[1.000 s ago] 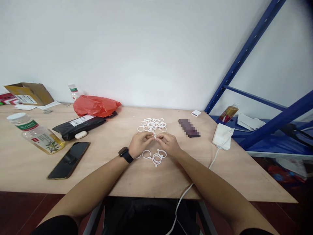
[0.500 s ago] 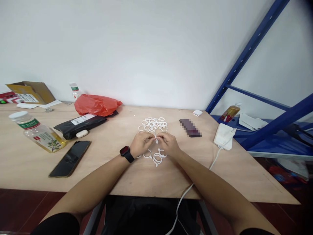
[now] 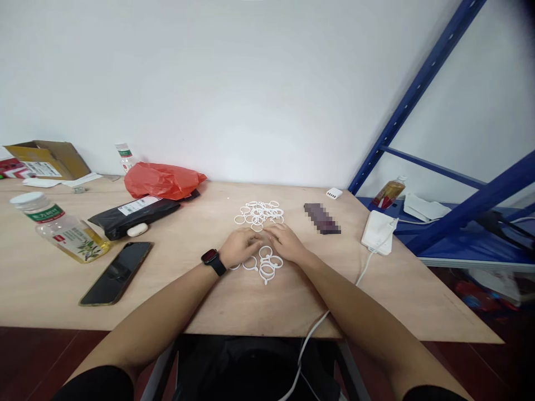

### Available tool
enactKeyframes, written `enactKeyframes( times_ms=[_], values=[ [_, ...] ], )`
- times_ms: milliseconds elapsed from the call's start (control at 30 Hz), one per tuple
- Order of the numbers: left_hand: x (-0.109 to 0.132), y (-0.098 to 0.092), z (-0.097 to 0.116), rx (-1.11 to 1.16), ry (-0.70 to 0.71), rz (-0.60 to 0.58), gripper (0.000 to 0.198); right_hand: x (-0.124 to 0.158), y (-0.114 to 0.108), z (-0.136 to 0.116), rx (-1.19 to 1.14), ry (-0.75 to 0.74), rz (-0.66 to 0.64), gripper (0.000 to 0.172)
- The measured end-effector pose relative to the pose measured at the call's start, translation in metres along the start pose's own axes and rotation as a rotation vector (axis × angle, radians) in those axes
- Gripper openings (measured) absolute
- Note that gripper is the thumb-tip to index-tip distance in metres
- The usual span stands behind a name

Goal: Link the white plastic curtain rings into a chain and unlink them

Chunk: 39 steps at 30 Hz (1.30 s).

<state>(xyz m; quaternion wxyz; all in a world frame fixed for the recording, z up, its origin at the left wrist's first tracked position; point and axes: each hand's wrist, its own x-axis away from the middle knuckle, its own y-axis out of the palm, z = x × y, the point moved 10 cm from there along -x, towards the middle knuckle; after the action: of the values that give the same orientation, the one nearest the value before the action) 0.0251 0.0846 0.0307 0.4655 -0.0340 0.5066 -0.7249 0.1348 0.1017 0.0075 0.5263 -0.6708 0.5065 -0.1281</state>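
My left hand (image 3: 240, 247), with a black watch (image 3: 211, 260) on its wrist, lies low on the wooden table (image 3: 234, 303), fingers loosely stretched and holding nothing that I can see. My right hand (image 3: 286, 241) lies beside it. Its fingers reach out flat to the near edge of a pile of white plastic rings (image 3: 259, 213). A smaller group of joined white rings (image 3: 266, 264) rests on the table between and just in front of both hands.
On the left are a black phone (image 3: 117, 273), a lying bottle (image 3: 61, 227), a black parcel (image 3: 136, 213) and a red bag (image 3: 161, 179). A white charger (image 3: 378, 231) with its cable lies on the right. Blue shelving (image 3: 460, 211) stands beyond the table's right edge.
Both hands were raised and pinching a ring together; now they have dropped to the table and parted slightly. One more ring lies in the near group.
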Motion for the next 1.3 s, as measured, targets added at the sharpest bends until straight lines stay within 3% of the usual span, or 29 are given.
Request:
enactKeyframes(
  times_ms=[100,233,400,600,733,933,1300],
  values=[
    [0.003,0.017,0.019,0.006,0.137,-0.156,0.02,-0.001,0.016,0.008,0.087,0.004,-0.097,0.041],
    [0.004,0.021,0.029,0.023,0.188,-0.191,0.019,0.0,0.024,0.001,0.093,-0.027,-0.171,0.038],
    [0.004,0.02,0.018,-0.056,0.121,-0.181,0.021,-0.002,0.008,-0.008,0.063,-0.023,-0.062,0.022],
    [0.002,0.016,-0.004,-0.168,-0.011,-0.12,0.022,-0.002,0.0,-0.011,0.022,-0.023,0.002,0.023],
    [0.003,0.012,-0.016,-0.205,-0.081,-0.075,0.031,-0.002,-0.013,-0.006,0.024,0.062,0.084,0.02],
    [0.005,0.017,-0.016,-0.185,-0.081,-0.116,0.037,0.002,-0.006,0.009,0.162,0.237,-0.04,0.011],
    [0.01,0.03,-0.013,-0.196,-0.081,-0.248,0.041,0.002,0.002,0.005,0.137,0.229,-0.09,0.004]
  ],
)
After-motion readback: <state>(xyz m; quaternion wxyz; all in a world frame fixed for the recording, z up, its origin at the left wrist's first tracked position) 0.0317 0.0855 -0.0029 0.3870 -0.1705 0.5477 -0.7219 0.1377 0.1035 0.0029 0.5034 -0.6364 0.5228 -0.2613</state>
